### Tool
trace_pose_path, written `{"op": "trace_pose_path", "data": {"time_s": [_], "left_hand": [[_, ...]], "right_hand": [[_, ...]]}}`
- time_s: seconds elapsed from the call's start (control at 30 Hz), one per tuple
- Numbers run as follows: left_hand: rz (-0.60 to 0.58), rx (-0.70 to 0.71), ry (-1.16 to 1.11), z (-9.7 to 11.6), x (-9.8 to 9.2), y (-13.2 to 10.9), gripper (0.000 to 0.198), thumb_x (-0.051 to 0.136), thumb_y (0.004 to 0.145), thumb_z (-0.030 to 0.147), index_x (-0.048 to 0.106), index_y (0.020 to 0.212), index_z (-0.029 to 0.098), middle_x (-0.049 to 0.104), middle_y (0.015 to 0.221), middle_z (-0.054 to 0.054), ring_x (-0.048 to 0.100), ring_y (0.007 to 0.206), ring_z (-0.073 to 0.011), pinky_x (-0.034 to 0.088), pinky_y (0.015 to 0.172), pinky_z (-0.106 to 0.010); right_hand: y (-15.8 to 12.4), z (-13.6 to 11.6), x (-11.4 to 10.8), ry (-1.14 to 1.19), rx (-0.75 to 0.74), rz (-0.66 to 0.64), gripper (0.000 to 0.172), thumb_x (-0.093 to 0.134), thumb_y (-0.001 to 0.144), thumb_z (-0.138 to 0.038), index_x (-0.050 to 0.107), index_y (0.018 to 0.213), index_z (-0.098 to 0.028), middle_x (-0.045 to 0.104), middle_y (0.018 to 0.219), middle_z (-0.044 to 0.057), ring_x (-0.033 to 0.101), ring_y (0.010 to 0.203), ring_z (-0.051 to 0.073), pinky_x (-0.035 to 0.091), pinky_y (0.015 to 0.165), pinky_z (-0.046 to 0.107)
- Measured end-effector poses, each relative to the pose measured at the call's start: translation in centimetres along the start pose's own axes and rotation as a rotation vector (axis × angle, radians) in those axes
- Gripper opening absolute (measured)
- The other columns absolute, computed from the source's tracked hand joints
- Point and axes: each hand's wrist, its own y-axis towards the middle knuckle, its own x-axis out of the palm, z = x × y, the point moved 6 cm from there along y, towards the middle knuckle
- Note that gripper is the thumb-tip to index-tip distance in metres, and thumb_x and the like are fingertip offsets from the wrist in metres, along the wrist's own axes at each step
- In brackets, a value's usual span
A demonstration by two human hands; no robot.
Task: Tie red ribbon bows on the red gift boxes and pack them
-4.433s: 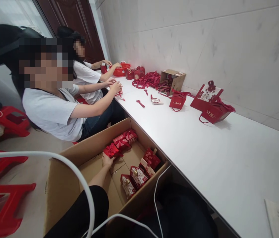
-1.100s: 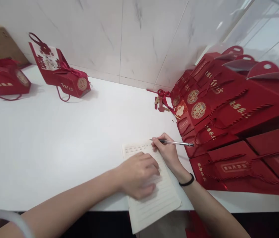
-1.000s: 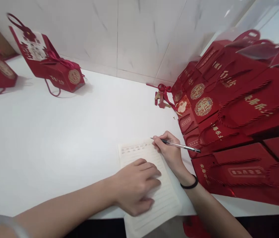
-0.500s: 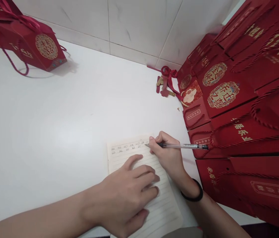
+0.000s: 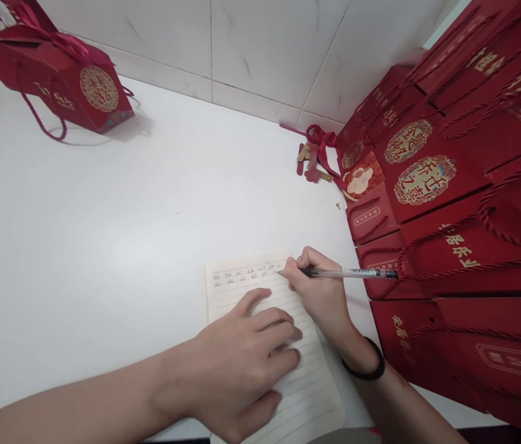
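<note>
A lined notebook [image 5: 315, 370] lies on the white table, with two rows of small handwritten figures along its top lines. My left hand [image 5: 246, 364] rests across the page, fingers spread and slightly bent, holding nothing. Between the thumb and fingers of my right hand [image 5: 322, 296] is a clear-barrelled pen [image 5: 352, 272], its tip at the right end of the second row. A black band [image 5: 371, 364] circles the right wrist. The lower left of the page is covered by my left hand.
Red gift bags [image 5: 454, 246] with rope handles stand packed along the right side. A red gift box [image 5: 70, 86] with a ribbon sits at the back left. Near the tiled wall [image 5: 260, 49] lie a red ribbon [image 5: 320, 145], small tags and a tiny gold piece [image 5: 338, 205].
The pen tip has left a fresh mark in the second row. The whole view has shifted slightly, so things appear a little further right. The left hand stays on the page.
</note>
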Motion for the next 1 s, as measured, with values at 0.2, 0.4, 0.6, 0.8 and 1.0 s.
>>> {"op": "trace_pose_path", "data": {"time_s": [0.2,0.4,0.6,0.8,1.0], "left_hand": [[-0.003,0.013,0.021,0.0,0.1,-0.1,0.027,0.053,0.075,0.029,0.058,0.100,0.020,0.061,0.106,-0.009,0.054,0.096,-0.0247,0.025,0.103,-0.050],[-0.003,0.007,-0.001,-0.2,0.3,-0.2,0.028,0.055,0.073,0.029,0.057,0.099,0.019,0.061,0.110,-0.009,0.054,0.096,-0.0244,0.022,0.105,-0.050],[0.000,0.064,0.095,-0.3,0.8,-0.5,0.026,0.056,0.079,0.032,0.056,0.101,0.019,0.061,0.116,-0.007,0.053,0.100,-0.0229,0.021,0.104,-0.049],[0.107,0.081,0.202,-2.4,1.6,0.0,0.013,0.048,0.087,0.028,0.056,0.079,0.021,0.067,0.087,0.000,0.058,0.081,-0.0125,0.036,0.088,-0.031],[0.656,-0.112,0.113,-6.3,-3.8,-0.9,0.028,0.039,0.080,0.030,0.028,0.055,0.021,0.044,0.049,-0.001,0.041,0.054,-0.0139,0.035,0.061,-0.031]], "right_hand": [[0.0,0.1,-0.2,-0.006,-0.011,0.033,0.035,0.053,0.079,-0.029,0.032,0.052,-0.020,0.035,0.045,-0.007,0.031,0.043,0.008,0.029,0.042,0.020],[-0.1,0.2,-0.1,-0.035,-0.041,0.039,0.034,0.052,0.076,-0.026,0.027,0.053,-0.021,0.026,0.048,-0.007,0.026,0.046,0.008,0.026,0.044,0.020],[0.0,0.7,-0.5,0.045,-0.022,0.128,0.037,0.054,0.075,-0.035,0.028,0.053,-0.022,0.027,0.047,-0.007,0.028,0.043,0.009,0.027,0.040,0.020],[0.7,1.4,-1.1,0.125,-0.022,0.209,0.035,0.056,0.076,-0.055,0.047,0.068,-0.022,0.041,0.048,-0.005,0.038,0.041,0.012,0.032,0.038,0.023],[1.8,2.8,-1.2,0.104,-0.109,0.273,0.042,0.047,0.078,-0.059,0.057,0.085,-0.018,0.054,0.052,-0.001,0.051,0.045,0.016,0.042,0.045,0.026]]}}
